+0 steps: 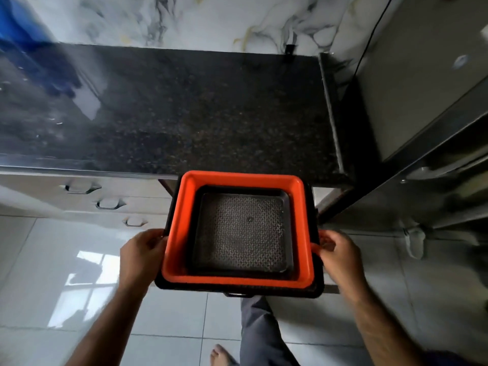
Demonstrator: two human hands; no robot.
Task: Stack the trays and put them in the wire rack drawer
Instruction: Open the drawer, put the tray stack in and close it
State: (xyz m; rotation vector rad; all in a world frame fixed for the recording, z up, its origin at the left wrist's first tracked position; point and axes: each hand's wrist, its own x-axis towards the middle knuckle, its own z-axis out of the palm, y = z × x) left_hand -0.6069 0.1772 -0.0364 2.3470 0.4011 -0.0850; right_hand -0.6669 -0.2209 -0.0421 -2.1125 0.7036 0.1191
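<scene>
Head view looks down on a nested stack held in the air in front of a dark speckled granite countertop [200, 112]: a small black square tray with a patterned mesh-like floor [244, 231] sits inside an orange square plastic tray [175, 233], which rests in a larger black tray [314, 287]. The left hand [142, 250] grips the stack's left edge; the right hand [339, 250] closes on the right edge, apparently around an orange handle. Cream cabinet drawers [111, 202] stand to the left, above a glossy tiled floor [52, 260].
</scene>
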